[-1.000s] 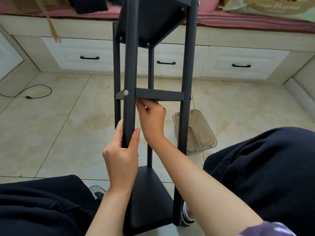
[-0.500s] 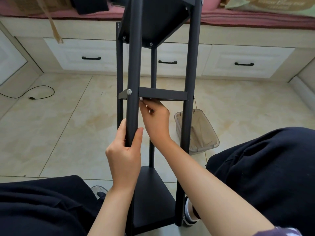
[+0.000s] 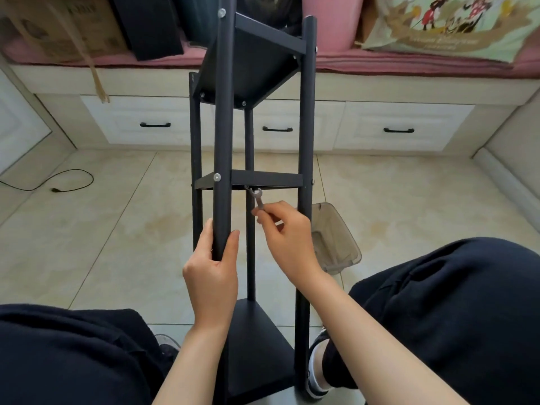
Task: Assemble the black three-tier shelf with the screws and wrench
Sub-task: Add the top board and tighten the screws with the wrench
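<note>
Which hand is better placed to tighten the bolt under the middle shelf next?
Right. The right hand already pinches the wrench just below the middle shelf, while the left hand grips the front post.

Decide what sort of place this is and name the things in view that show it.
Probably a bedroom at home: a platform bed with a pink mattress, white storage drawers beneath, and a cartoon-print cushion on top.

Between the near post (image 3: 222, 141) gripped by my left hand (image 3: 211, 276) and the right post (image 3: 306, 171), open space beneath the middle tier (image 3: 266, 180) admits my right hand (image 3: 287, 235) with the wrench (image 3: 258, 200), obstructed only by the rear post (image 3: 250, 244).
</note>
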A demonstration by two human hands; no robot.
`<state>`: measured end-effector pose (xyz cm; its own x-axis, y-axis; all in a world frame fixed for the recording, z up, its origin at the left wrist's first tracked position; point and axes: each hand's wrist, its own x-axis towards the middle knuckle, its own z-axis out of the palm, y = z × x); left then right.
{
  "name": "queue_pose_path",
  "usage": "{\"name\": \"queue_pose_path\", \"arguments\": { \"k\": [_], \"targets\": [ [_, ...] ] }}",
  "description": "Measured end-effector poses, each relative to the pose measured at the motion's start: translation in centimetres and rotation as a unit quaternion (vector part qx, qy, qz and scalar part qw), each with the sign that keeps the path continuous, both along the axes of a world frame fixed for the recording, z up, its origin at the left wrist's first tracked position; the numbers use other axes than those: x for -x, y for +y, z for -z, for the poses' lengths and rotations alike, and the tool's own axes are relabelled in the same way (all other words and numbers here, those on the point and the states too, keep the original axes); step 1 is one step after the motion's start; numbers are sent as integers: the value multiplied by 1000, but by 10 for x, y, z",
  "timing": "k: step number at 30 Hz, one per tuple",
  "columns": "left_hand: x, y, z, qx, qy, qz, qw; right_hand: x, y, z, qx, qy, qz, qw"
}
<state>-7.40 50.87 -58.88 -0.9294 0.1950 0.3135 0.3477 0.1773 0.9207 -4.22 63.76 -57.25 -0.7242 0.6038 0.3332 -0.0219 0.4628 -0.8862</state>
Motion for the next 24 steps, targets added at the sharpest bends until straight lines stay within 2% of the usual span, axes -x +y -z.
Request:
{"name": "queue_pose_path", "arguments": {
  "k": [4,8,12,16,20,24],
  "targets": [
    [-3,2,-2,2,-21,-9,1000,-19,12,-11,25,50,52,997],
    [0,1,-2,8,-24,-24,999,-34,41,-3,149,51,165,974],
    [1,2,0,6,-13,-27,1000,-33,73,36,311,-48,266,911],
    [1,1,2,1,-8,-30,1000,-24,85,84,392,-176,269,862],
    [3,-1,5,-3,-7,-38,999,-16,102,119,390,-273,278,834],
    [4,0,5,-1,-5,-40,999,-10,121,134,377,-316,286,822]
  ]
}}
